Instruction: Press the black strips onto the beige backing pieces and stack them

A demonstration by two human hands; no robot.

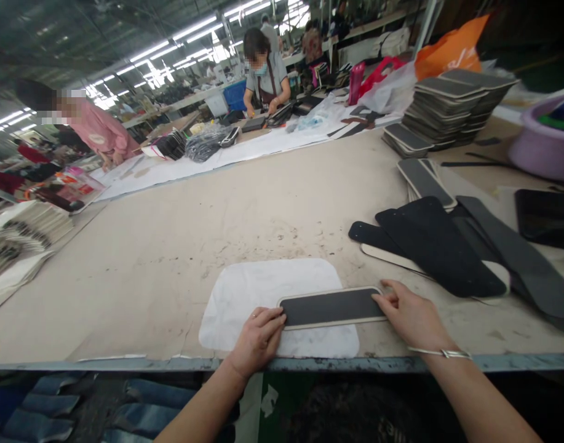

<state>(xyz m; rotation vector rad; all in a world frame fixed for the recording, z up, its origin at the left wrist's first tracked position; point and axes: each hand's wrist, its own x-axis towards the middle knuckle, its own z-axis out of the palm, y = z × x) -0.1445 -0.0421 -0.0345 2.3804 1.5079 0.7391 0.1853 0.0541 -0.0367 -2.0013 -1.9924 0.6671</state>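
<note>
A dark grey rectangular panel [330, 307] with a pale border lies over a white rounded sheet [245, 283] near the table's front edge. My left hand [262, 332] grips the panel's left end, its fingers closed together there. At the opposite end my right hand [408, 311] pinches the panel's right edge between thumb and fingers. Right of the sheet, black shaped pieces [441, 243] lie overlapped, nearest to my right hand.
A tall stack of grey panels [448, 111] stands at the back right, beside a purple basin [547, 138]. Long grey strips [521, 258] lie at the right. Layered pale pieces [30, 224] sit at far left. Two co-workers [267, 74] work across the table [138, 258].
</note>
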